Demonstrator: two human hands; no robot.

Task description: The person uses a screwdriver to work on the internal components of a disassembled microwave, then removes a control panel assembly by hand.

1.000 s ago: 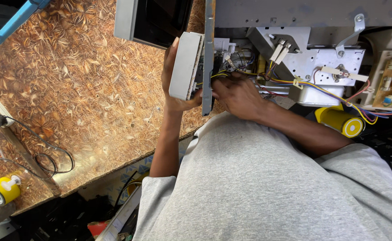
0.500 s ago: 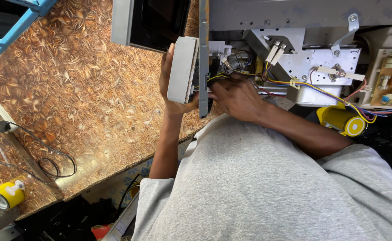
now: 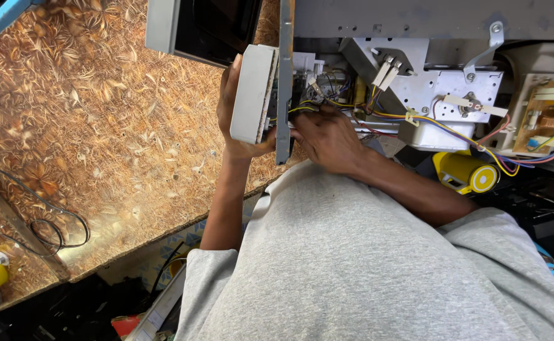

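While your left hand (image 3: 242, 126) wraps the grey panel (image 3: 253, 93) at the oven's front edge, your right hand (image 3: 327, 137) curls loosely among the wires (image 3: 378, 117) just right; panel's light, stiff, so grip its edges.

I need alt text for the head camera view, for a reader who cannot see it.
Seen from above, a person in a grey shirt holds a pale control panel with the left hand, while the right hand reaches among coloured wires inside an opened appliance. It rests on a brown patterned worktop, with a yellow cylinder nearby.
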